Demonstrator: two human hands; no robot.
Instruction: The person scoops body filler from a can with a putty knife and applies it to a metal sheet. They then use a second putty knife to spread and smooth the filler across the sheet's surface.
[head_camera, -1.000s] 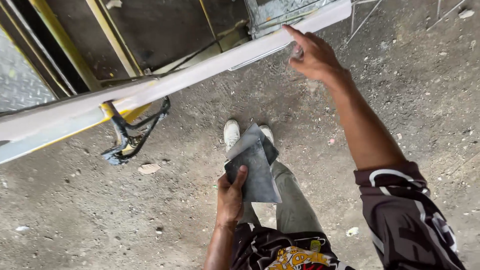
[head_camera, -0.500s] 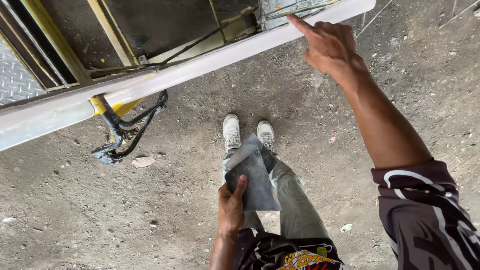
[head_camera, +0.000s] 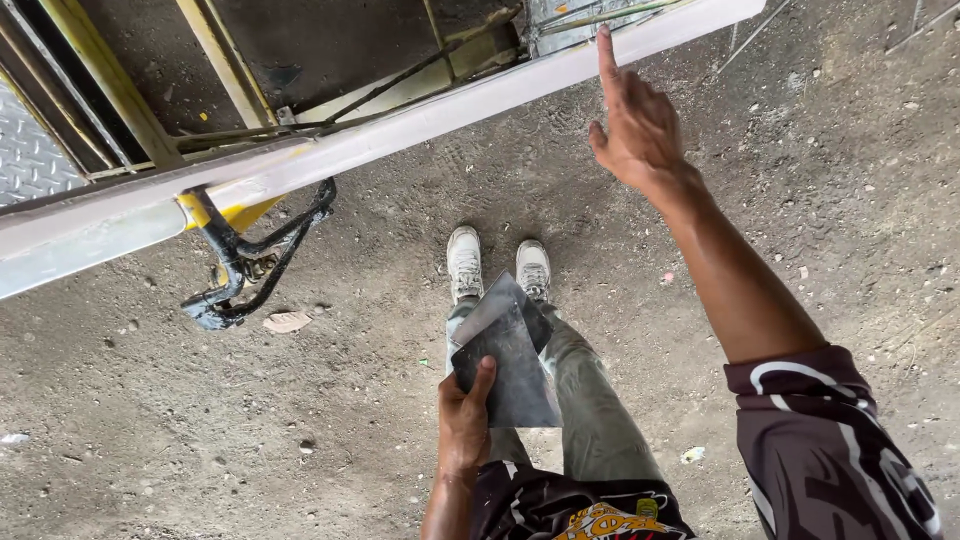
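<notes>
Building site: gritty concrete floor (head_camera: 150, 440), metal scaffold frame (head_camera: 250, 250).

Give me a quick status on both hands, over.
Left hand grips flat grey metal sheets. Right hand open, forefinger touching the pale beam. Nothing between them.

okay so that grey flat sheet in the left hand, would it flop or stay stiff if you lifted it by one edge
The flat grey sheets probably stay stiff: the left hand grips only their lower edge, yet they stand out straight, unsagging. Their thin look suggests they are light. The dull dusty surface likely isn't slippery.
</notes>
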